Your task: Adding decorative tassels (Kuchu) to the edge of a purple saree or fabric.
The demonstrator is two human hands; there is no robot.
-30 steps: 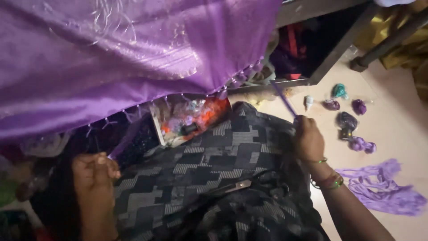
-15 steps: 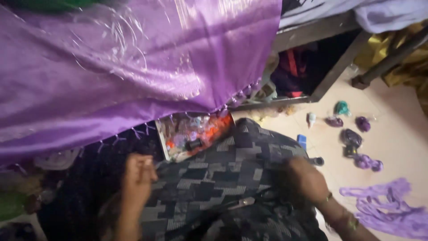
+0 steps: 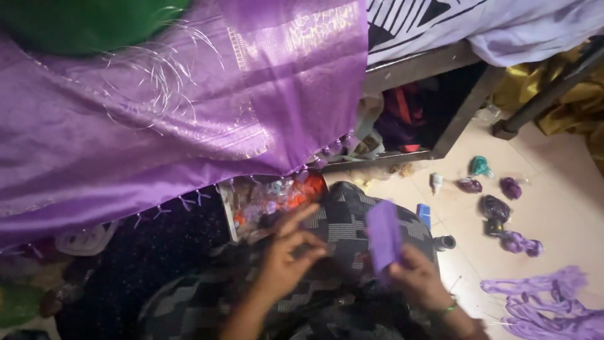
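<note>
My right hand (image 3: pixel 420 280) holds a small flat purple piece (image 3: pixel 384 236) upright over my lap, which is covered by grey-and-black patterned cloth (image 3: pixel 343 230). My left hand (image 3: pixel 286 258) hovers just left of it with fingers spread and nothing in it. A large shiny purple fabric (image 3: pixel 176 119) with a knotted tassel edge hangs above and in front of both hands.
A box of colourful small items (image 3: pixel 277 198) sits under the fabric's edge. Small bundles of purple and teal thread (image 3: pixel 497 195) lie on the tiled floor at right, with loose purple strands (image 3: pixel 547 305) near the corner. A dark metal bed frame (image 3: pixel 440 107) stands behind.
Both hands have come together over my lap. My right hand now holds up the purple piece, and my left hand has moved right toward it.
</note>
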